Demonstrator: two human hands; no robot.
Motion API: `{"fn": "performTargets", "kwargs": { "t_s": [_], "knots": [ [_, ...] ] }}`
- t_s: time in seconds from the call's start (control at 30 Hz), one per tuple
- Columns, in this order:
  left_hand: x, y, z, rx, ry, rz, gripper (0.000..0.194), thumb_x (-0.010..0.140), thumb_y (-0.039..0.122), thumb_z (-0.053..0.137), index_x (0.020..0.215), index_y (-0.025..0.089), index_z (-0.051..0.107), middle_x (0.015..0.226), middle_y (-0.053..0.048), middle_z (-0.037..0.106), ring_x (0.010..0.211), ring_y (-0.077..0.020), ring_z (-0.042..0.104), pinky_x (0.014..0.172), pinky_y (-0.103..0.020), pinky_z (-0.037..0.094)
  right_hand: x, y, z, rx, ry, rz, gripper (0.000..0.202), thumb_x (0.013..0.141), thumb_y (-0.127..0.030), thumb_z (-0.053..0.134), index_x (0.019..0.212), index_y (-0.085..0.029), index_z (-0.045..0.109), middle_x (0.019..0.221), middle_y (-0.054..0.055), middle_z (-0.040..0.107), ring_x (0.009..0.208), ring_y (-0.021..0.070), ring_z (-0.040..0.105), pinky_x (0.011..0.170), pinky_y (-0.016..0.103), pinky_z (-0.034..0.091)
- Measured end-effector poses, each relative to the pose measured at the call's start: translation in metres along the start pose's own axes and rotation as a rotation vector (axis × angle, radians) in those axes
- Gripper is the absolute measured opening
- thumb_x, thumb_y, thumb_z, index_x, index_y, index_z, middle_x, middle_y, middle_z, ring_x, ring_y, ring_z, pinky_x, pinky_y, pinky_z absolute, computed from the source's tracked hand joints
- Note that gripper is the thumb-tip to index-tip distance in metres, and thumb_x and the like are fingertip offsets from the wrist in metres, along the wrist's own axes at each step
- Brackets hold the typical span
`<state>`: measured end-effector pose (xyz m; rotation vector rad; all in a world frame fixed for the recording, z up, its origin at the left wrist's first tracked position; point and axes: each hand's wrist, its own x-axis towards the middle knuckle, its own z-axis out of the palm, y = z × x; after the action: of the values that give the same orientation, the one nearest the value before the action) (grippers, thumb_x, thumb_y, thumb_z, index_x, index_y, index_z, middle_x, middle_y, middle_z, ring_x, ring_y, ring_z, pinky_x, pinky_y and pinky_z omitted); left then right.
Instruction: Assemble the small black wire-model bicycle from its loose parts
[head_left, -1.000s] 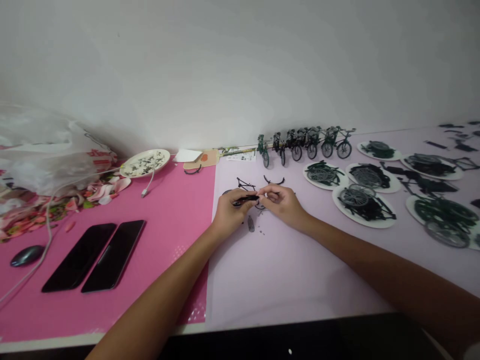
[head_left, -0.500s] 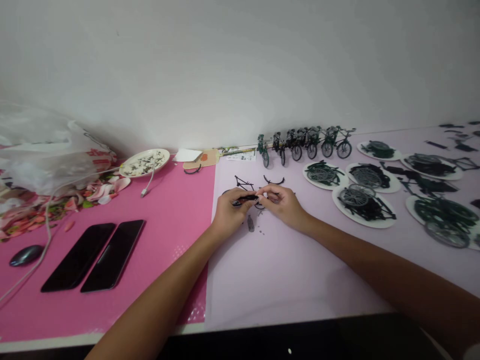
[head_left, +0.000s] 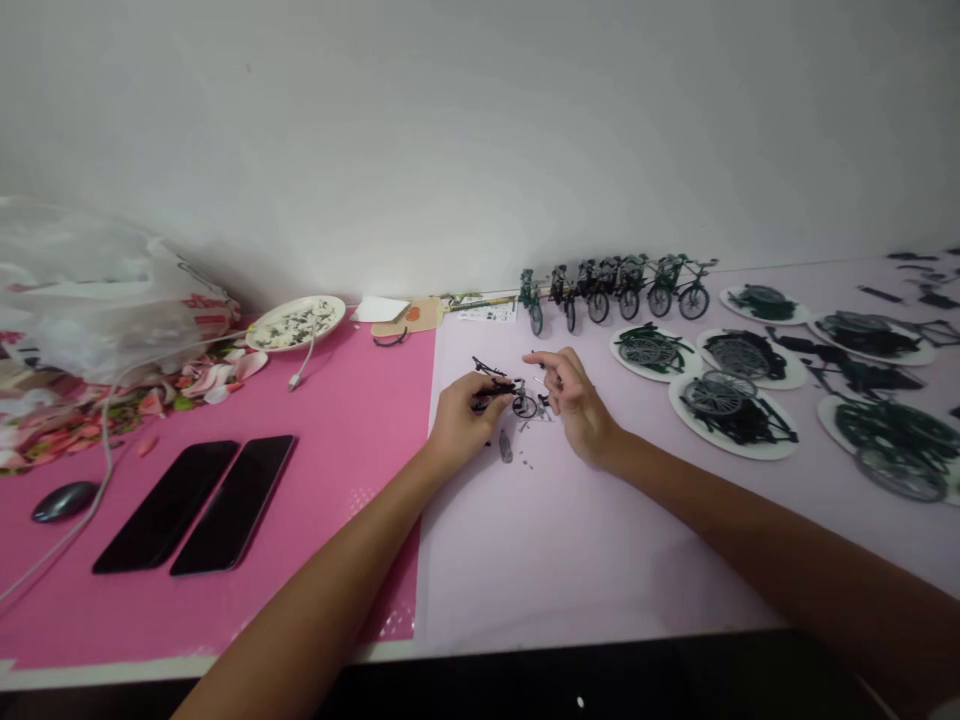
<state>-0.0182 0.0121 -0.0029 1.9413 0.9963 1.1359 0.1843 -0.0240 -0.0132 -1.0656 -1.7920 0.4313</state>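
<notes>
My left hand (head_left: 469, 415) pinches a small black toy bicycle part (head_left: 504, 388) between thumb and fingers; its exact shape is partly covered. To its right, my right hand (head_left: 585, 410) hovers apart from that part, its index finger stretched out and separate from the thumb, with nothing plainly held. Between the hands lies a small spoked wheel (head_left: 525, 404) among other tiny parts. Nearer to me on the pale sheet is a grey elongated piece (head_left: 505, 447), with a few tiny bits beside it. Behind my left fingers, a thin black frame piece (head_left: 487, 368) shows.
Several assembled toy bicycles (head_left: 600, 290) stand along the wall. At right, white plates (head_left: 772, 452) hold wheels and dark parts. Two phones (head_left: 232, 505), a mouse (head_left: 64, 502), a cable (head_left: 105, 440), a plate of small pieces (head_left: 341, 312), petals and a plastic bag (head_left: 90, 310) occupy the left.
My right hand has drawn back to the right from the black part, and its fingers have spread. My left hand keeps hold of it. The view has shifted slightly.
</notes>
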Motion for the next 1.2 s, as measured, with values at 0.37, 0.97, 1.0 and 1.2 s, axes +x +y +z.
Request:
{"fn": "performTargets", "kwargs": {
  "t_s": [0.37, 0.97, 1.0, 1.2],
  "knots": [
    [0.0, -0.003, -0.001, 0.067, -0.009, 0.061, 0.013, 0.091, 0.026, 0.069, 0.103, 0.021, 0.074, 0.107, -0.008, 0.078, 0.1, -0.0241, 0.073, 0.093, -0.038, 0.058, 0.01, 0.01, -0.001, -0.093, 0.132, -0.066, 0.022, 0.106, -0.045, 0.057, 0.107, -0.025, 0.067, 0.101, 0.007, 0.056, 0.09, 0.0231, 0.059, 0.077, 0.036, 0.051],
    [-0.001, 0.0, -0.003, 0.156, -0.045, 0.14, 0.01, 0.094, 0.023, 0.066, 0.101, 0.021, 0.072, 0.106, -0.009, 0.077, 0.104, -0.0254, 0.072, 0.097, -0.04, 0.056, 0.01, 0.007, -0.001, -0.071, 0.105, -0.094, 0.021, 0.105, -0.042, 0.059, 0.095, -0.024, 0.064, 0.095, 0.006, 0.057, 0.086, 0.0226, 0.057, 0.072, 0.035, 0.048],
    [-0.001, 0.0, -0.003, 0.159, -0.046, 0.14, 0.011, 0.094, 0.023, 0.066, 0.102, 0.021, 0.072, 0.106, -0.009, 0.076, 0.104, -0.0254, 0.072, 0.097, -0.04, 0.056, 0.01, 0.006, -0.001, -0.068, 0.106, -0.097, 0.021, 0.105, -0.042, 0.059, 0.095, -0.024, 0.064, 0.094, 0.006, 0.057, 0.086, 0.0227, 0.057, 0.072, 0.035, 0.048],
    [0.0, 0.0, -0.004, 0.172, -0.058, 0.158, 0.012, 0.094, 0.023, 0.065, 0.104, 0.021, 0.073, 0.107, -0.009, 0.076, 0.105, -0.0257, 0.072, 0.098, -0.04, 0.056, 0.01, 0.006, 0.0, -0.075, 0.104, -0.098, 0.022, 0.105, -0.043, 0.059, 0.093, -0.025, 0.063, 0.093, 0.006, 0.056, 0.085, 0.0232, 0.057, 0.073, 0.036, 0.049]
  ]
}}
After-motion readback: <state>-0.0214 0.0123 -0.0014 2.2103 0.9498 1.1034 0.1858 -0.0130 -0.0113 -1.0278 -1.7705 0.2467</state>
